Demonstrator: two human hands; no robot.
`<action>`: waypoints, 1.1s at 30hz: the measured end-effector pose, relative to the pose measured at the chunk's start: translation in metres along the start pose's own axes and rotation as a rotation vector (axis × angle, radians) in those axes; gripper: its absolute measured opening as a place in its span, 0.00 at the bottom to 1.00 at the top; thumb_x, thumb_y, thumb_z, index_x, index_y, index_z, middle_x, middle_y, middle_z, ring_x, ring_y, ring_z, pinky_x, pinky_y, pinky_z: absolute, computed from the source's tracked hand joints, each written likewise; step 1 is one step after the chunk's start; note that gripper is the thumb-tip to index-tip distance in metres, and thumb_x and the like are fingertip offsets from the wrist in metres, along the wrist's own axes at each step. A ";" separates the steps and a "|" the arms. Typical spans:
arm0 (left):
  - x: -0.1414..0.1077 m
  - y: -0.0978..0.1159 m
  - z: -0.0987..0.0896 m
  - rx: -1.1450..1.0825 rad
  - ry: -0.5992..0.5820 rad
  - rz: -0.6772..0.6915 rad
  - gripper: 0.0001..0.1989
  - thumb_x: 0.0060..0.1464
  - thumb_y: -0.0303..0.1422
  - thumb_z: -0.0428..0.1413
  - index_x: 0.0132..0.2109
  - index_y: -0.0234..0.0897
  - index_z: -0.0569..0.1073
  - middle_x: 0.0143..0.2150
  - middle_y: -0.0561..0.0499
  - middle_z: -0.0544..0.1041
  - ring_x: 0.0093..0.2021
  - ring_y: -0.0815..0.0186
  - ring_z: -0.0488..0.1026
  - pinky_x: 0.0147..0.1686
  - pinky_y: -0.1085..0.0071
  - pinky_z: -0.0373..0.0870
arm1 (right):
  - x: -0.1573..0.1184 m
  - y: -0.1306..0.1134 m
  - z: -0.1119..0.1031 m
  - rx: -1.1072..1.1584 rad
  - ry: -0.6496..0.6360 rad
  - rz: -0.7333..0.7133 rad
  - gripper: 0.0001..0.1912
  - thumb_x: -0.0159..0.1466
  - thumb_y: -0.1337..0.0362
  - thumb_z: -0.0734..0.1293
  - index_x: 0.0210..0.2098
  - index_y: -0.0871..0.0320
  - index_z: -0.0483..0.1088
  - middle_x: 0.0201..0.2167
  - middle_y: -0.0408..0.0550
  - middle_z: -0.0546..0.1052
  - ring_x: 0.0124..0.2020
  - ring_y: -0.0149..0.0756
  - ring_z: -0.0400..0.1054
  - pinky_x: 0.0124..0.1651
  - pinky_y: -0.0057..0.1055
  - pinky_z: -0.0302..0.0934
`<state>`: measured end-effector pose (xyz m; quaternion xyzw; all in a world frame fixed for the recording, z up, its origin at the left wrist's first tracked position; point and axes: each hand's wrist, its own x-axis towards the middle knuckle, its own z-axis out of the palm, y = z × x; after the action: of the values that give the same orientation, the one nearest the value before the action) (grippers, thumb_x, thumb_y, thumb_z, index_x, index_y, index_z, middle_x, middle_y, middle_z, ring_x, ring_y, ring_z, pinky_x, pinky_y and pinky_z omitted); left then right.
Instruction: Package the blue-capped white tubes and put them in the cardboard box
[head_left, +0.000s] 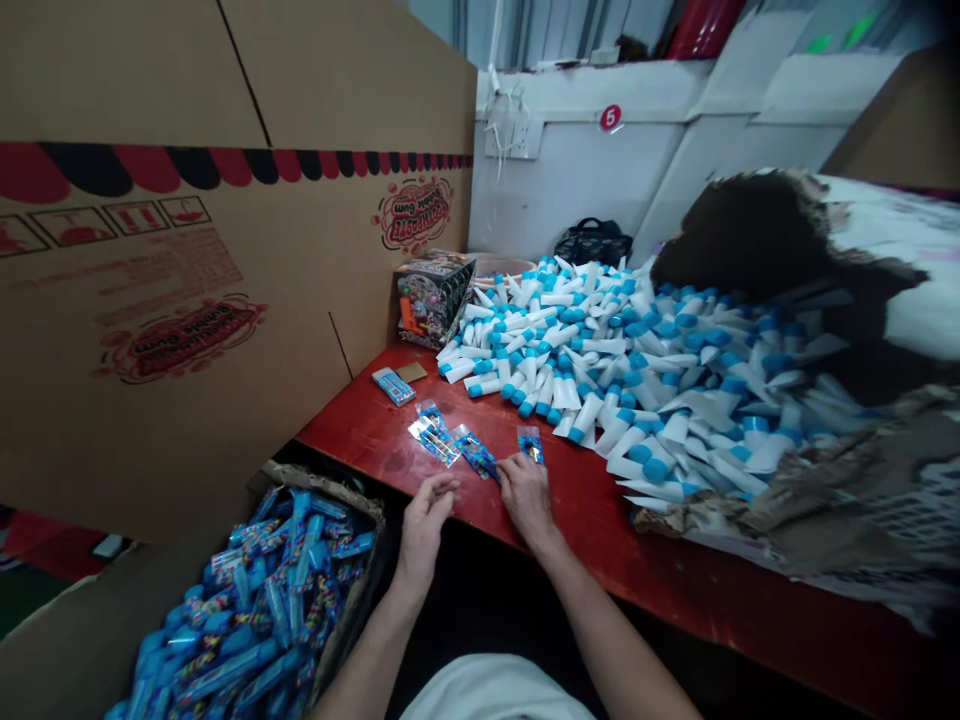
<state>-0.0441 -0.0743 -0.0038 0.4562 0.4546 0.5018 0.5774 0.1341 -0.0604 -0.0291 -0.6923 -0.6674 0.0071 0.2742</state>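
Note:
My right hand [527, 497] is at the red table's front part, fingers bent down on the end of a small blue patterned packet [474, 452]. Another such packet [529, 442] lies just beyond its knuckles. My left hand [427, 522] hovers at the table edge, fingers loosely bent and thumb apart, with nothing visible in it. Ahead of it, several shiny blue packets [435, 440] lie overlapping. Farther back sits a light-blue stack of flat packets or cards [394, 386], next to a small brown piece of card [411, 372].
A large heap of white tubes with blue caps [570, 340] covers the back and right of the red table [360, 425], spilling from a torn carton [847, 470]. A printed cardboard wall [300, 250] stands left. Below it, a box holds many blue wrapped tubes [277, 600].

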 end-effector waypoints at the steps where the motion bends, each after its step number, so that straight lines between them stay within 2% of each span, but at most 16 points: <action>1: 0.000 -0.002 0.005 -0.006 -0.033 -0.017 0.14 0.51 0.37 0.56 0.44 0.36 0.74 0.42 0.45 0.77 0.39 0.62 0.74 0.36 0.69 0.68 | -0.001 0.002 -0.001 0.039 0.016 0.019 0.12 0.67 0.68 0.59 0.36 0.55 0.74 0.34 0.47 0.74 0.38 0.36 0.65 0.42 0.31 0.50; 5: 0.005 -0.011 0.024 -0.058 -0.122 -0.104 0.16 0.49 0.37 0.57 0.44 0.34 0.73 0.39 0.45 0.77 0.32 0.66 0.73 0.29 0.72 0.67 | -0.006 0.007 -0.008 0.143 0.080 0.088 0.11 0.67 0.68 0.58 0.34 0.57 0.73 0.34 0.47 0.74 0.40 0.37 0.66 0.41 0.31 0.50; 8: 0.010 -0.013 0.035 -0.112 -0.137 -0.167 0.17 0.47 0.37 0.58 0.44 0.33 0.71 0.38 0.45 0.76 0.30 0.67 0.73 0.26 0.73 0.66 | -0.009 0.005 -0.015 0.120 0.053 0.095 0.11 0.67 0.67 0.58 0.35 0.57 0.72 0.35 0.47 0.74 0.40 0.37 0.66 0.42 0.31 0.51; 13: 0.016 -0.014 0.039 -0.135 -0.127 -0.158 0.16 0.47 0.38 0.58 0.42 0.33 0.70 0.37 0.46 0.76 0.29 0.68 0.73 0.26 0.74 0.66 | -0.014 0.001 -0.018 -0.171 -0.047 0.116 0.10 0.66 0.59 0.61 0.39 0.57 0.70 0.39 0.51 0.73 0.43 0.43 0.63 0.42 0.34 0.50; 18: 0.016 -0.019 0.037 -0.130 -0.110 -0.157 0.16 0.44 0.38 0.60 0.40 0.34 0.71 0.36 0.48 0.75 0.28 0.68 0.73 0.26 0.74 0.67 | -0.010 0.003 -0.011 -0.313 -0.084 0.057 0.10 0.67 0.64 0.59 0.45 0.57 0.69 0.42 0.53 0.73 0.42 0.43 0.63 0.42 0.36 0.48; 21: 0.016 -0.019 0.036 -0.148 -0.103 -0.165 0.17 0.44 0.39 0.60 0.40 0.34 0.71 0.36 0.48 0.74 0.28 0.68 0.73 0.25 0.74 0.67 | -0.007 0.007 -0.010 -0.267 -0.056 0.025 0.10 0.67 0.66 0.59 0.44 0.56 0.70 0.39 0.52 0.74 0.40 0.41 0.63 0.41 0.35 0.47; 27: 0.016 -0.016 0.037 -0.150 -0.111 -0.176 0.17 0.44 0.39 0.61 0.40 0.33 0.71 0.32 0.50 0.73 0.27 0.68 0.72 0.24 0.75 0.66 | -0.008 0.012 -0.018 -0.147 0.070 0.043 0.10 0.66 0.66 0.60 0.32 0.57 0.71 0.31 0.48 0.74 0.36 0.38 0.63 0.41 0.32 0.46; 30: 0.016 -0.014 0.038 -0.146 -0.115 -0.186 0.18 0.46 0.40 0.59 0.42 0.33 0.70 0.30 0.51 0.72 0.26 0.69 0.71 0.23 0.76 0.65 | -0.009 0.007 -0.023 -0.121 0.139 0.003 0.11 0.67 0.65 0.59 0.32 0.57 0.71 0.30 0.48 0.73 0.36 0.38 0.62 0.43 0.33 0.47; 33: 0.018 -0.010 0.042 -0.132 -0.161 -0.202 0.21 0.49 0.43 0.57 0.46 0.35 0.69 0.29 0.53 0.71 0.26 0.69 0.70 0.20 0.77 0.62 | -0.013 -0.003 -0.029 -0.117 0.167 -0.102 0.12 0.68 0.65 0.58 0.35 0.56 0.72 0.35 0.50 0.75 0.40 0.38 0.63 0.47 0.35 0.47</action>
<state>0.0003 -0.0599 -0.0081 0.4080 0.4164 0.4319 0.6882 0.1406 -0.0831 -0.0075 -0.6705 -0.6759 -0.1033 0.2880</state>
